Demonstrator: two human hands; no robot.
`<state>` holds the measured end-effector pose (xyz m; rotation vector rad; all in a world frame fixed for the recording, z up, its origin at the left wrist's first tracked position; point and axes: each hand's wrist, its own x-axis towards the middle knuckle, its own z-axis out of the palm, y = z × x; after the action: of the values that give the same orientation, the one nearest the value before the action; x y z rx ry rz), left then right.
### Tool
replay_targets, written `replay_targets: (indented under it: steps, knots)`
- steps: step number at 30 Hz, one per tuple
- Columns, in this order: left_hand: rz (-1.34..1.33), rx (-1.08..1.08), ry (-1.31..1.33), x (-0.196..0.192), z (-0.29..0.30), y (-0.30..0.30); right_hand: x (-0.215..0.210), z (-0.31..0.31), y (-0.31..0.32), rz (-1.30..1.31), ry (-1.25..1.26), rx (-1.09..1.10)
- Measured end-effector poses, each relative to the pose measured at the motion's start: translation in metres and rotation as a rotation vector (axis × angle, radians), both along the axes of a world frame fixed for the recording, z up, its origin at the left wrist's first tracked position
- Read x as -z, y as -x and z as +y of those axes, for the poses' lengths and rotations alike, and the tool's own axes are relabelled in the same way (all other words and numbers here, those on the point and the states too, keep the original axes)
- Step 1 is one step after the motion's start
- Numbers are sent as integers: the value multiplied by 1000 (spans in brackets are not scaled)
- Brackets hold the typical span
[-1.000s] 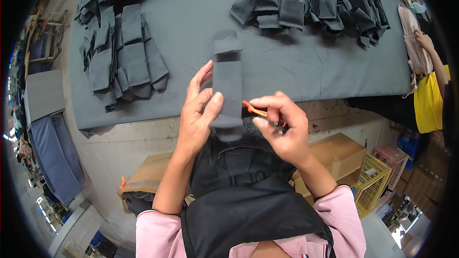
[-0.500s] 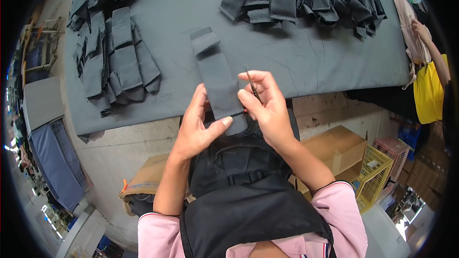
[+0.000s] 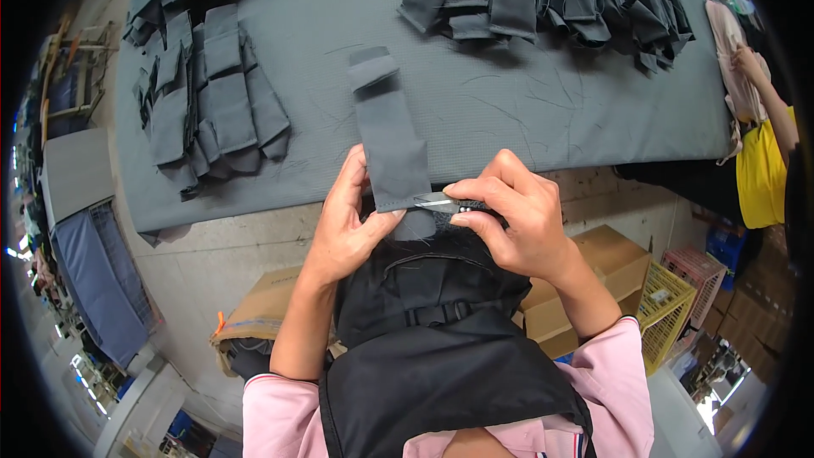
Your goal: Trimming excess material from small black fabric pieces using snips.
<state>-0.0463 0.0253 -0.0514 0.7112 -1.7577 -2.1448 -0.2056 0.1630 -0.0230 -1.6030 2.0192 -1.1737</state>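
Observation:
My left hand point(image 3: 346, 225) grips the lower end of a dark grey sewn fabric strip point(image 3: 392, 140), thumb on top and fingers behind. The strip's far end, with a folded flap, reaches over the table edge. My right hand point(image 3: 515, 214) is closed around small thread snips point(image 3: 458, 203). Their pointed metal blades lie at the strip's stitched lower edge, at its right corner. A shorter fabric tail hangs below that seam.
Piles of similar strips lie on the grey-covered table point(image 3: 339, 0): one stack point(image 3: 229, 110) at left, another point(image 3: 551, 0) at far right. Loose threads are scattered between them. Below stand cardboard boxes point(image 3: 606, 267) and a yellow crate point(image 3: 666, 309). A person in yellow point(image 3: 761, 170) is at right.
My right hand has left the strip's right side and turned, bringing the snips' blades to the stitched edge. The left hand still holds the strip, which has shifted slightly.

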Motion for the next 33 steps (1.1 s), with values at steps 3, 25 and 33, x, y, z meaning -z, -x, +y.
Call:
replay_targets:
  steps: [3, 25, 33]
  knots:
    - [7, -5, -12, -2, 0, -1, 1, -3, -1, -11, 39, -26]
    - [-47, 31, 120, 4, -5, -5, 2, -1, -17, -107, 62, 100]
    - [-113, 85, 643, 8, -5, -5, -5, -8, -23, -46, -42, -3]
